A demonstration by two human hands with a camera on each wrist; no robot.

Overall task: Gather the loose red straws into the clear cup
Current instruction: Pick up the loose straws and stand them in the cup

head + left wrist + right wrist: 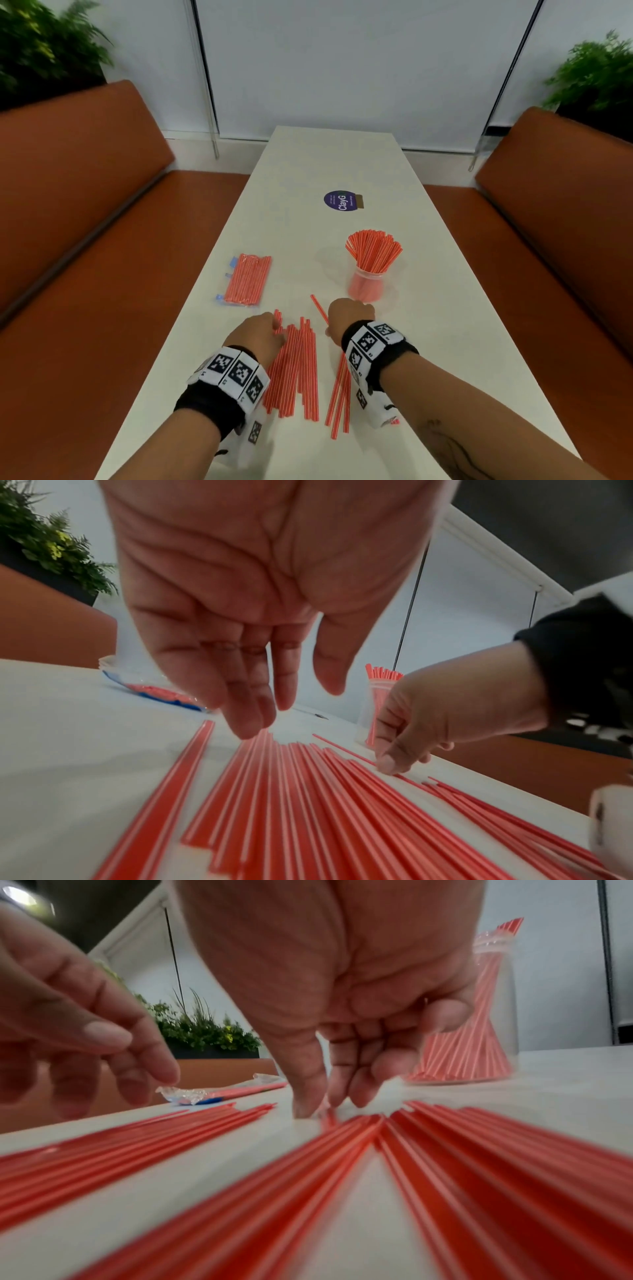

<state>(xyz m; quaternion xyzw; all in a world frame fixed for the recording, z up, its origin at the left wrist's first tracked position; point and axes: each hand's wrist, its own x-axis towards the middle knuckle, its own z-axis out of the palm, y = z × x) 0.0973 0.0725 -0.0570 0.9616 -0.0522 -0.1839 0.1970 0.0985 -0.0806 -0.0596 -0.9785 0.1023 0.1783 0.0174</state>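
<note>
Several loose red straws (294, 370) lie in a fan on the white table (342, 161), with a smaller bunch (340, 394) to their right. The clear cup (365, 287) stands beyond my right hand, packed with upright straws. My left hand (277, 329) is flat and straight-fingered, and its fingertips (250, 729) touch the far ends of the big fan. My right hand (325, 1104) is curled, thumb and forefinger pinching down on a single straw (318, 308) that slants away from the piles. In the right wrist view the cup (496, 1015) stands just behind the fingers.
A clear packet of red straws (247, 284) lies at the table's left edge. A round purple sticker (340, 201) sits farther up the table. Orange benches (85, 240) flank both long sides, and potted plants (41, 44) stand behind them.
</note>
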